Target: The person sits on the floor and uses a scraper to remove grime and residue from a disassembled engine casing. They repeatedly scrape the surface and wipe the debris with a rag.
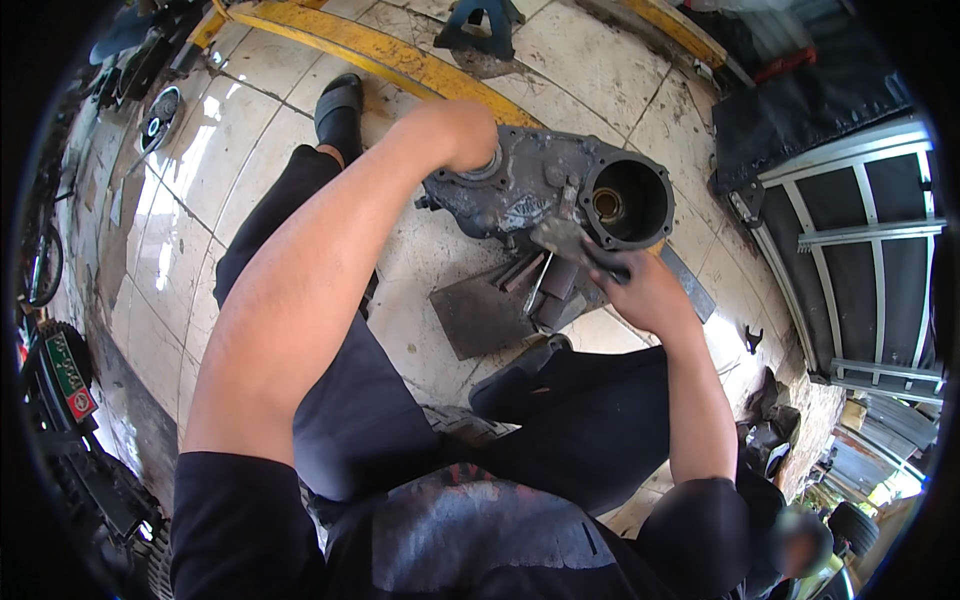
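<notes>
A dark grey cast metal gear housing lies in front of me, with a large round bore at its right end. A smaller ring-shaped opening is at its left end. My left hand reaches over that opening, its fingers hidden from view. My right hand is closed round the dark handle of a flat-headed tool, whose broad grey head lies against the housing's near side; whether it is a scraper or a brush I cannot make out.
Under the housing's near side are a dark metal plate and several metal pieces. A yellow steel beam crosses the far floor, with a blue stand beyond it. A framed black panel stands at right. Motorcycle parts line the left.
</notes>
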Tool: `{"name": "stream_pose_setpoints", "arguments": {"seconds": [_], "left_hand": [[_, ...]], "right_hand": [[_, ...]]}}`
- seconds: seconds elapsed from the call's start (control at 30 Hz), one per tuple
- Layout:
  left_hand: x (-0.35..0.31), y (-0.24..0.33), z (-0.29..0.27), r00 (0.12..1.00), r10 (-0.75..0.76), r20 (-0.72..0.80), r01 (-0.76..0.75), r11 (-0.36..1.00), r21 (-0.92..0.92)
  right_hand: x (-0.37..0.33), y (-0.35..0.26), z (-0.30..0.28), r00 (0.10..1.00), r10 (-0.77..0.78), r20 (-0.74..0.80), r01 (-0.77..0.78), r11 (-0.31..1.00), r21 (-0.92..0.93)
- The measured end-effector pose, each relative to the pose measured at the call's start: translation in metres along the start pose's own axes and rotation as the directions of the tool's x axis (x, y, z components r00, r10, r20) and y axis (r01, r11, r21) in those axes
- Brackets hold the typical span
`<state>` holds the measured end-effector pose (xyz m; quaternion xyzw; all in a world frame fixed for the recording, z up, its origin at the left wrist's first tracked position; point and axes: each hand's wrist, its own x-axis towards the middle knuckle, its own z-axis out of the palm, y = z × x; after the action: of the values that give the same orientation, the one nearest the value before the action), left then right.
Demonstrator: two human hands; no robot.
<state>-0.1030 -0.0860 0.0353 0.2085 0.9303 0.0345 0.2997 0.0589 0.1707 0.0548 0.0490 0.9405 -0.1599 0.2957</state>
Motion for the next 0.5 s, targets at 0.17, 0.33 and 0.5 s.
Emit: {"name": "stream_pose_setpoints", "arguments": {"seconds": [0.17,0.33,0.5], "left_hand": [[0.005,-0.002,0.002,1.000,-0.015,0.022,0.015,1.000,-0.011],[0.002,-0.001,0.004,0.999,-0.032,0.007,0.032,0.999,-0.012],[0.002,0.002,0.000,0.999,-0.030,0.040,0.029,0.999,0.014]], "right_hand": [[-0.004,0.003,0.003,0.996,-0.015,-0.083,0.016,1.000,0.011],[-0.013,-0.011,0.002,0.999,0.010,-0.045,-0.007,0.998,0.065],[-0.009,-0.014,0.007,0.998,0.028,-0.062,-0.032,0.998,-0.052]]}}
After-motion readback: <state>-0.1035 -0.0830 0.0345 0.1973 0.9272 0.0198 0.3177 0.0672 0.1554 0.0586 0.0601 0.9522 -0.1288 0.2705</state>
